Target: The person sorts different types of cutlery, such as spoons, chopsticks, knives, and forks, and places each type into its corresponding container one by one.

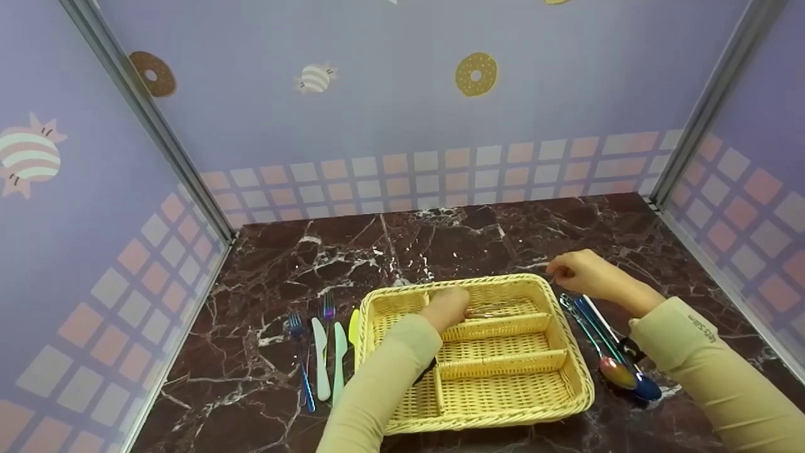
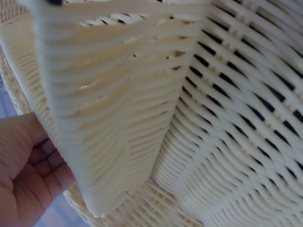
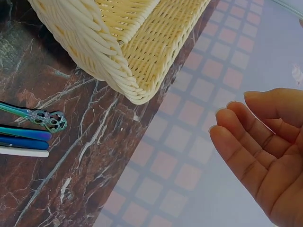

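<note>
A wicker basket (image 1: 490, 420) sits on a dark, white-veined table (image 1: 503, 233), walled by lilac panels (image 1: 396, 107) printed with doughnuts, sweets and pink and white squares. To its left lie forks (image 1: 295, 325), a white knife (image 1: 321, 368), a mint knife (image 1: 340, 358) and a yellow piece (image 1: 354, 326), the last partly hidden. To its right, spoons (image 1: 616, 372) lie bunched beside a white handle (image 1: 600, 321), a dark wrist strap (image 1: 627, 347) crossing in front. The left sleeve (image 1: 377, 377) covers part of the basket's left side.

Small dark lettering on the right sleeve (image 1: 682, 336) appears to read "Let'sSlim".

The left hand (image 1: 448, 307) reaches into the rear compartment, fingers curled beside a divider (image 1: 503, 326); thin cutlery (image 1: 490, 314) lies in that compartment, running right from the hand — whether the fingers grip it, this onlooker cannot tell. The right hand (image 1: 588, 272) hovers near the basket's rear right corner, above the spoons' handle ends — fingers loosely bent, thumb apart from them.
</note>
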A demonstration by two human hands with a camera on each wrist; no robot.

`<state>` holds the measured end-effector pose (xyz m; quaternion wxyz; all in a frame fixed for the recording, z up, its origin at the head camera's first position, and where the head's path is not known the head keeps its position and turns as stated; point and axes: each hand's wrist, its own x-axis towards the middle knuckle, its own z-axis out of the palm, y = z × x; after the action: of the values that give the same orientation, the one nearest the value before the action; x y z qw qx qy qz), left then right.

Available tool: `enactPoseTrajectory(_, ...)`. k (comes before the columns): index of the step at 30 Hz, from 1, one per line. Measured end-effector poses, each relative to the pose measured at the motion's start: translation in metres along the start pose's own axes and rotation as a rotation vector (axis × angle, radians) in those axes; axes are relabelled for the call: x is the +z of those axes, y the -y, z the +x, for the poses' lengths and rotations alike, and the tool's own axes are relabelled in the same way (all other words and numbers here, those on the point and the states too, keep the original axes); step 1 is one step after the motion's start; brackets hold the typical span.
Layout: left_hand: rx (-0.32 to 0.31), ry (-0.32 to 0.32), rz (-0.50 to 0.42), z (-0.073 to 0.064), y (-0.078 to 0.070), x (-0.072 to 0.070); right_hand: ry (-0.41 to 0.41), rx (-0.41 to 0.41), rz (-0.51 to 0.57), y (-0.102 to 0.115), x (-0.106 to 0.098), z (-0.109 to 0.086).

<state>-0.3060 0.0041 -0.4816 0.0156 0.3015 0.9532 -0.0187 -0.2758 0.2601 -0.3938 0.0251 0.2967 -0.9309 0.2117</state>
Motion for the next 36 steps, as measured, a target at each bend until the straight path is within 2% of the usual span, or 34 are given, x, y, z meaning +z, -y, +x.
enactPoseTrajectory(3, 0.029, -0.003, 0.024, 0.0, 0.001, 0.002, 0.004, 0.008, 0.009, 0.0, -0.001, -0.001)
enactPoseTrajectory(11, 0.074, 0.06, 0.039, -0.002, 0.008, 0.002, 0.036, 0.057, 0.017, -0.006, -0.001, -0.006)
enactPoseTrajectory(14, 0.064, 0.056, -0.029, -0.004, 0.011, -0.002, 0.042, 0.067, 0.021, -0.008, -0.002, -0.009)
enactPoseTrajectory(17, 0.063, 0.03, -0.135, -0.009, 0.014, -0.009, 0.025, 0.081, 0.031, -0.01, -0.005, -0.013)
enactPoseTrajectory(21, 0.115, -0.048, -0.202, -0.026, 0.019, -0.02, -0.057, 0.112, 0.003, -0.02, -0.009, -0.026)
enactPoseTrajectory(24, 0.145, -0.149, -0.188, -0.043, 0.026, -0.026, -0.108, 0.162, -0.026, -0.033, -0.011, -0.041)
enactPoseTrajectory(27, 0.139, -0.226, -0.184, -0.06, 0.036, -0.03, -0.115, 0.244, -0.019, -0.05, -0.009, -0.058)
enactPoseTrajectory(32, 0.12, -0.242, -0.199, -0.086, 0.05, -0.028, -0.059, 0.404, 0.058, -0.074, 0.007, -0.089)
enactPoseTrajectory(34, 0.069, -0.231, -0.235, -0.093, 0.054, -0.026, -0.031, 0.46, 0.076, -0.081, 0.017, -0.099)
enactPoseTrajectory(36, 0.004, -0.252, -0.272, -0.098, 0.056, -0.025, -0.008, 0.507, 0.093, -0.086, 0.028, -0.108)
